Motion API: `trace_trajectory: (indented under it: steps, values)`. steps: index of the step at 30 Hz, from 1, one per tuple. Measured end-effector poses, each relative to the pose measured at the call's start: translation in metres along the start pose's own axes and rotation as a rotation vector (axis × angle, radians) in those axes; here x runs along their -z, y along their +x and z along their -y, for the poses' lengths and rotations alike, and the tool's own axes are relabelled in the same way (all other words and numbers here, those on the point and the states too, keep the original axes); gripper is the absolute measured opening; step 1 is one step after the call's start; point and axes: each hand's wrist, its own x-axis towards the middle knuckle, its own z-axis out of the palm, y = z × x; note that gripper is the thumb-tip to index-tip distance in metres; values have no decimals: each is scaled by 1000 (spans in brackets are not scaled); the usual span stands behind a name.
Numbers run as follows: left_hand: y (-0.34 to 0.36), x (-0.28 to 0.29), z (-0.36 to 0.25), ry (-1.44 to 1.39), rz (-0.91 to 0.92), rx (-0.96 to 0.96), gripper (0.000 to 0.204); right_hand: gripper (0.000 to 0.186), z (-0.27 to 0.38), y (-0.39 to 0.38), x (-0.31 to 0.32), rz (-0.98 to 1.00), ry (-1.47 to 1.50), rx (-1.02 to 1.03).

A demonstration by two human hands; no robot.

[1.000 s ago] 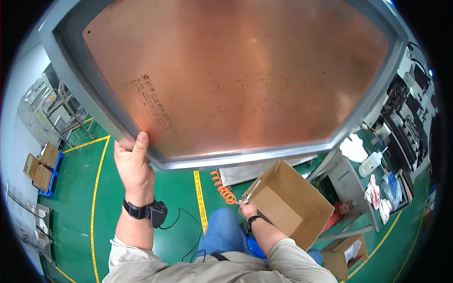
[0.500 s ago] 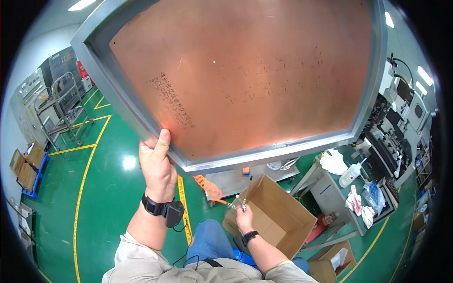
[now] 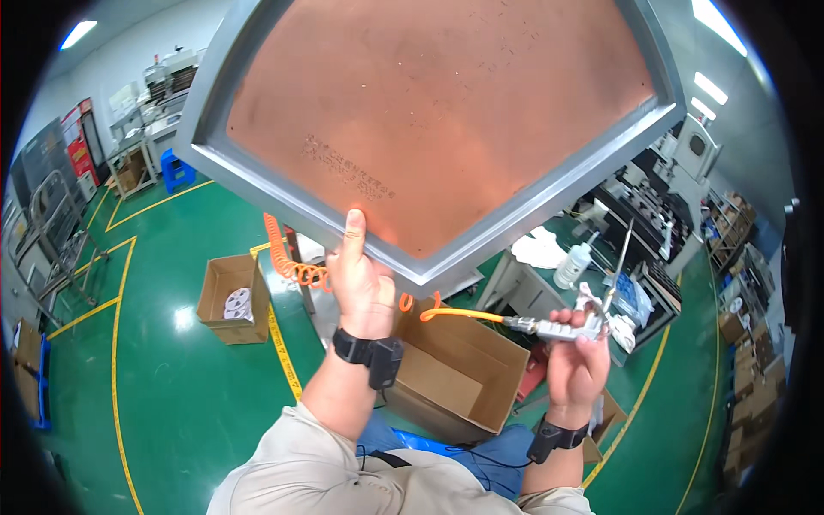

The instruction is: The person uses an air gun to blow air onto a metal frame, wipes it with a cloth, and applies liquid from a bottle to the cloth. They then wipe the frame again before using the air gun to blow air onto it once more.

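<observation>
A large copper-coloured stencil plate, set in a silver metal frame, fills the upper middle. My left hand grips the frame's lower left edge, thumb on the face, and holds it up at a tilt. Small holes and dark lettering mark the plate. Off to the right, my right hand is closed round a silver air blow gun. Its long thin nozzle points upward, apart from the frame. An orange coiled air hose runs from the gun to the left, partly hidden by my left hand and the frame.
Below the frame stands an open cardboard box. A smaller carton with a white reel sits on the floor at left. The bench at right holds a squeeze bottle and white cloths. A blue stool is farther back.
The air blow gun has risen from above the box and moved right in my right hand. The framed stencil has turned, its lower corner now nearer the middle. My view has swung right.
</observation>
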Motion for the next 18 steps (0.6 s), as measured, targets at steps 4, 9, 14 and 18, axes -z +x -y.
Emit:
trace_trajectory:
  steps: [4, 9, 14, 18]
  values:
    - [-23, -25, 48, -124, -24, 85, 28, 44, 41, 0, -6, 73, -207, 424]
    - [-38, -53, 79, -189, 20, 205, 41, 44, 52, 4, -23, 66, -517, 674]
    - [-39, -57, 81, -82, 27, 128, 46, 82, 46, 3, -33, -86, -486, 598]
    - [-43, -45, 73, -48, 21, 110, 46, 67, 33, 22, -24, 64, -81, 406]
